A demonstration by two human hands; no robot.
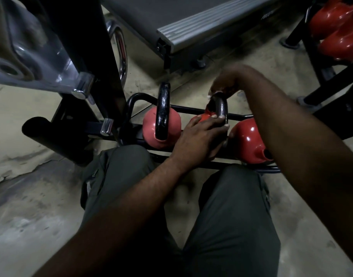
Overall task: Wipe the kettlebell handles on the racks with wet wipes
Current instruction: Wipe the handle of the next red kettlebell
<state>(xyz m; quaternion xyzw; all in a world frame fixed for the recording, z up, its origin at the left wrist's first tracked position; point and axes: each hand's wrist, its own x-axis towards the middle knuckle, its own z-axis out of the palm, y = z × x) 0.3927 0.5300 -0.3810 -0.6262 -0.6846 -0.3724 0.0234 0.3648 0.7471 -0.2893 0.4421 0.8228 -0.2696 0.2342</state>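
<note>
**Item: middle handle** [222,108], black, looped, upright. It belongs to the middle kettlebell [204,117], red, seated in a low black rack [183,112] on the floor, directly ahead of the person's knees.

**Wet wipe** [212,94]: only a small white edge is seen, pressed against the top of the middle handle beneath the right hand; the rest is hidden.

**Right hand** [226,83]: fingers are curled down over the crown of the middle handle, with the wipe clamped between them and the metal.

**Left hand** [199,136]: laid flat across the red body of the middle kettlebell, fingers nearly straight, tips touching the lower leg of the handle. Nothing is gripped.

**Left kettlebell** [149,126]: paler red, same rack, just beside the middle one; its black handle [164,108] stands upright, untouched.

**Right kettlebell** [246,137]: glossy red, same rack, partly covered by the right forearm; its handle is hidden.

**Trousers** [115,176]: grey-green, both legs bent, close against the near rail of the rack.

**Second rack** [329,76]: black, at the upper right, well apart, with red kettlebells [335,19] on it.

**Treadmill deck** [191,27]: grey, ribbed edge, beyond the low rack.

**Machine frame** [31,47]: chrome and black, at the upper left.

**Floor** [41,216]: pale, scuffed.
</note>
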